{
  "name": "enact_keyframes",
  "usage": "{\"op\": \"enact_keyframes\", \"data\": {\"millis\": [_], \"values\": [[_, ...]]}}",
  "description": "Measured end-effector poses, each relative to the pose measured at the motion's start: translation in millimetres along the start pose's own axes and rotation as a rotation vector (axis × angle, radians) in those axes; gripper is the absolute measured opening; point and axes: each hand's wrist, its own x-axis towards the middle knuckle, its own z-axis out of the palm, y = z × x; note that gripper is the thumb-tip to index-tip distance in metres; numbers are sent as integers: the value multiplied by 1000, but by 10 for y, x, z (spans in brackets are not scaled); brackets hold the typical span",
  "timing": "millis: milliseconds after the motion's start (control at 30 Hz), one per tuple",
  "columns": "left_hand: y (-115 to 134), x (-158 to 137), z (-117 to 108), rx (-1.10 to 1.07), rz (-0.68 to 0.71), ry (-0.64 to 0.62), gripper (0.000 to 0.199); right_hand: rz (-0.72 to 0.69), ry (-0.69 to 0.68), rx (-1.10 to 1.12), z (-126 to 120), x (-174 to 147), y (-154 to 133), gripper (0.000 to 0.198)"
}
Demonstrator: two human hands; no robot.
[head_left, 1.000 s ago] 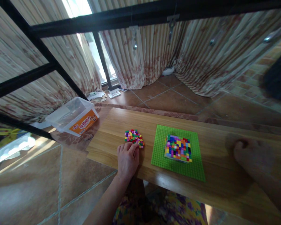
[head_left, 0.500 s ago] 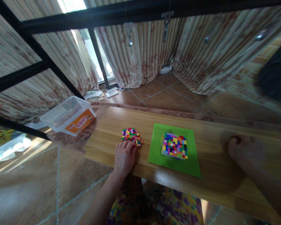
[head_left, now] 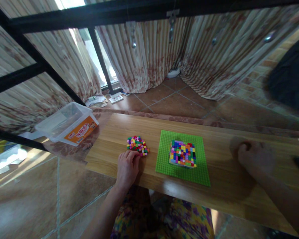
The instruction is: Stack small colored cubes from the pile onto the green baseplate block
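Observation:
My left hand [head_left: 127,167] lies at the near edge of a loose pile of small coloured bricks [head_left: 136,143]. Its fingers are curled together at the bricks; whatever is between the fingertips is hidden. To the right of the pile is a green studded baseplate [head_left: 202,173]. A low rectangular build of many-coloured bricks [head_left: 182,154] sits on the plate, its top uneven along the far edge. Well to the right of the plate, my right hand [head_left: 254,158] rests on the table in a loose fist, with nothing showing in it.
The wooden table [head_left: 223,167] ends close to my lap. On the floor beyond its left end stands a clear plastic tub [head_left: 73,122] with an orange label. A black metal frame [head_left: 114,20] crosses above, before striped curtains [head_left: 161,59]. A dark shape [head_left: 292,73] is at far right.
The whole view has shifted slightly, so everything appears a little further left. Both hands keep nearly the same places and poses; the brick build looks unchanged.

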Motion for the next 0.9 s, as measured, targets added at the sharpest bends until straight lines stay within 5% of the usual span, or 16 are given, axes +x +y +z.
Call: {"op": "enact_keyframes", "data": {"millis": [300, 433, 900], "values": [[342, 18, -29, -727, -102, -24, 11, 38, 2, -32, -72, -36, -82, 53], [504, 85, 85, -890, -147, -72, 12, 55, 9, 2, -108, -40, -106, 51], [994, 311, 301, -337, 226, -109, 18, 60, 22, 59, -124, -35, -121, 46]]}}
